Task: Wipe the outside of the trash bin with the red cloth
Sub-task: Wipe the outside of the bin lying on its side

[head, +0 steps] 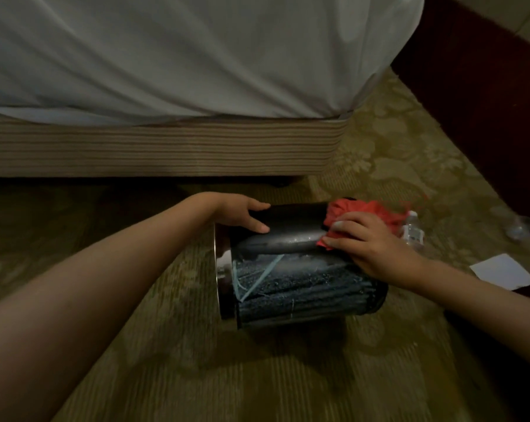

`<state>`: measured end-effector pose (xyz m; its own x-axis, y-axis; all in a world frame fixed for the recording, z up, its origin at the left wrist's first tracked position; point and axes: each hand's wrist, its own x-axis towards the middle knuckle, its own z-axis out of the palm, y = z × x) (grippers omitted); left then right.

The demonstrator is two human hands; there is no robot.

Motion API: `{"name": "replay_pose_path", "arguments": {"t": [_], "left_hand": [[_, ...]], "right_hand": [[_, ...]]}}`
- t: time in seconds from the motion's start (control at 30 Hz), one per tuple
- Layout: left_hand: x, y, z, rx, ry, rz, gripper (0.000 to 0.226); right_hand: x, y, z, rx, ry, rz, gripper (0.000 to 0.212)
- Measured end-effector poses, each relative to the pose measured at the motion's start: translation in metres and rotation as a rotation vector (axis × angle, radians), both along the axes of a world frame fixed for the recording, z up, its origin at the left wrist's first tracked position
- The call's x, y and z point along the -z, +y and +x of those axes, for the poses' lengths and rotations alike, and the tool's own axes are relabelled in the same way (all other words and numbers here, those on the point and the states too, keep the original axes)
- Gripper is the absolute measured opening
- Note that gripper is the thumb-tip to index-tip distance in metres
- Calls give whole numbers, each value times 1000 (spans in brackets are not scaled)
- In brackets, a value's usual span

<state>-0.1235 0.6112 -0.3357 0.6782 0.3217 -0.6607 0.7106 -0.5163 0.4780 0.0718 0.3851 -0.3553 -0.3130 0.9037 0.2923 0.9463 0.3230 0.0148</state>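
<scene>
A dark round trash bin lies on its side on the carpet, its shiny metal rim to the left and its base to the right. Its side looks wet and streaked. My left hand rests flat on the upper side of the bin near the rim, fingers straight. My right hand presses the bunched red cloth against the bin's upper right side, fingers curled over the cloth.
A bed with a white sheet and striped base runs across the back. A small clear spray bottle stands just right of the cloth. White paper lies at the right. Dark furniture fills the upper right.
</scene>
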Motion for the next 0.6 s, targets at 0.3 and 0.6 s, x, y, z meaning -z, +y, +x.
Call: {"name": "replay_pose_path", "arguments": {"t": [0.3,0.6], "left_hand": [[-1,1,1,-67,-29,-1,72],[0,0,1,-58,-15,14,73]], "right_hand": [[-8,44,-47,-124,16,-89,34],[-9,30,-43,-60,-18,-26,31]]}}
